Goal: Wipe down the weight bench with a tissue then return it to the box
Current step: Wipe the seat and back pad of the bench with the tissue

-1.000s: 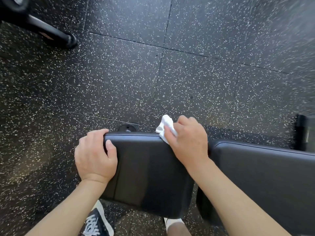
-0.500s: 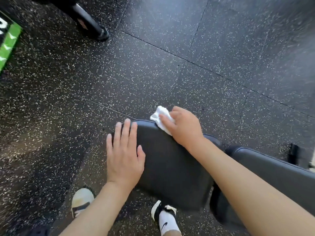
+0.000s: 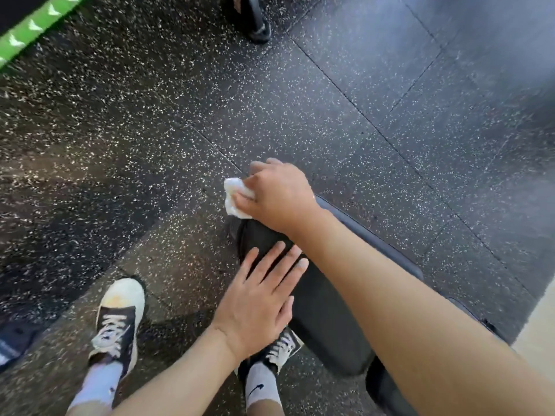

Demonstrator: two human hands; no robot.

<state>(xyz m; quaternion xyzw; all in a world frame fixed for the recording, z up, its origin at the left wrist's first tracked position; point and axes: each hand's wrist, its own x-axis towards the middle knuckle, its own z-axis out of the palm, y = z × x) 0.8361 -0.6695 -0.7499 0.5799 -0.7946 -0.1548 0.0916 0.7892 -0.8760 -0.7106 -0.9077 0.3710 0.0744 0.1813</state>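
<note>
White crumpled tissue (image 3: pixel 235 197) sits in the grip of the right hand (image 3: pixel 277 195), whose fingers curl around the wad and press it against the far end of the black padded vinyl weight bench (image 3: pixel 326 319). Part of the tissue sticks out past the thumb on the left side of that hand, over the edge of the pad. The right forearm crosses the bench from the lower right corner of the view.

Nearer the person, the left hand (image 3: pixel 259 298) lies flat on the same pad, palm down, fingers (image 3: pixel 271 259) straight and slightly spread, holding nothing. Its fingertips point toward the right wrist and end just short of it.

Beneath the bench lies a black rubber floor with white speckles (image 3: pixel 150 130), laid in large tiles with visible seams. Two black canvas sneakers with white toe caps and white laces stand on it: one (image 3: pixel 118 319) well to the left of the bench, the other (image 3: pixel 279 351) partly hidden under the left wrist. A green strip with white marks (image 3: pixel 33 28) runs across the top left corner.
</note>
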